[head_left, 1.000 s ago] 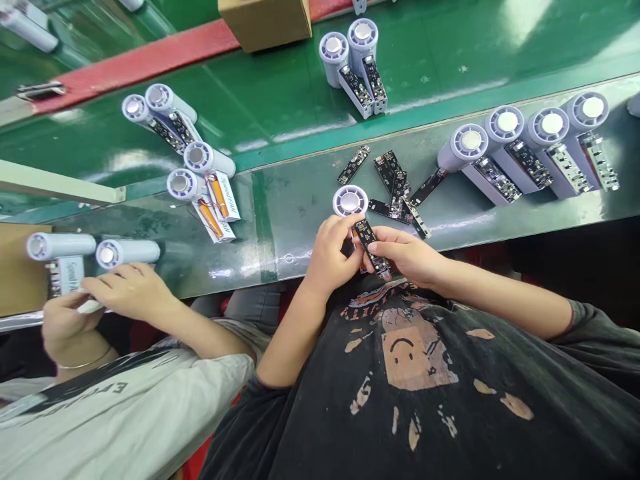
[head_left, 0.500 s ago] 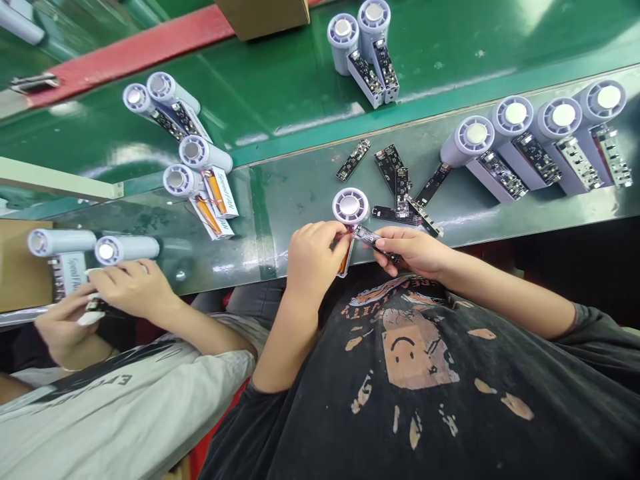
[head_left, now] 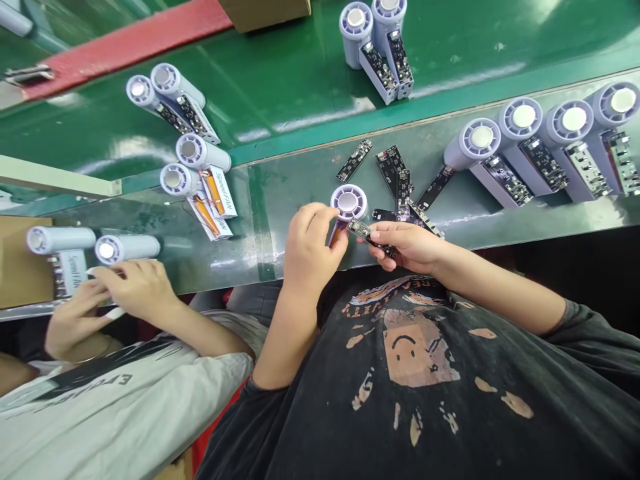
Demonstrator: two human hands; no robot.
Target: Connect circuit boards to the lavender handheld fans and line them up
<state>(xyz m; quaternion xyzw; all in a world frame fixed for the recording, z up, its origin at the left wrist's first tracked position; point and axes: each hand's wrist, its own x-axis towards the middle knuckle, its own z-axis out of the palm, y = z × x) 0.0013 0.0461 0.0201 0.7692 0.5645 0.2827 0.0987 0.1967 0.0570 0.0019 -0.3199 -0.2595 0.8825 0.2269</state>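
Note:
My left hand [head_left: 313, 243] grips a pale lilac handheld fan housing, whose round grille head [head_left: 349, 203] sticks out above my fingers. Its body is mostly hidden in my palm, with a thin orange-and-purple strip showing beside it. My right hand [head_left: 410, 245] pinches a narrow black circuit board [head_left: 367, 235] between thumb and fingers. The board lies nearly level, its left end close to the housing. I cannot tell whether the two touch.
Loose black circuit boards [head_left: 397, 183] lie on the green mat just beyond my hands. Fan housings with boards [head_left: 525, 150] stand in a row at right. A co-worker's hands [head_left: 140, 290] work at left, near more housings [head_left: 127, 249] and a cardboard box [head_left: 20, 270].
The circuit board in my right hand has turned from nearly upright to nearly level. My left hand has shifted left and up around the fan housing.

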